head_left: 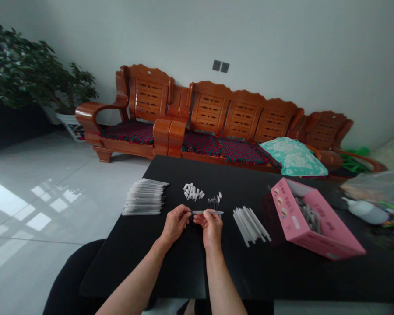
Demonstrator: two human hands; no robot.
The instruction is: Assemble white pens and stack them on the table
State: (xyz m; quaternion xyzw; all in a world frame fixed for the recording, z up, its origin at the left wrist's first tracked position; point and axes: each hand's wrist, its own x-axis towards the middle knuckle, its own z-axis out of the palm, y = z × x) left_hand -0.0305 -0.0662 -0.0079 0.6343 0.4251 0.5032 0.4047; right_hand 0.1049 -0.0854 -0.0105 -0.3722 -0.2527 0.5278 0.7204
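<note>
My right hand [210, 223] is closed on a slim whitish pen [200, 212], held level above the black table. At the pen's left end the fingers of my left hand [178, 221] are pinched together; a small dark part shows there, too small to make out. Beyond my hands lie a heap of short white pieces like pen caps [192, 191] and a cluster of thin dark-tipped pieces [213, 202]. A row of white pens with dark ends [144, 197] is laid out on the left. To the right are several plain white pen barrels [250, 224].
A pink box [328, 245] with greyish pieces inside stands on the black table [170, 267] at the right. Past it are a plastic bag [377, 188] and a white bottle [366, 212]. Behind the table runs a wooden sofa [213, 109] with a turquoise cushion [293, 157].
</note>
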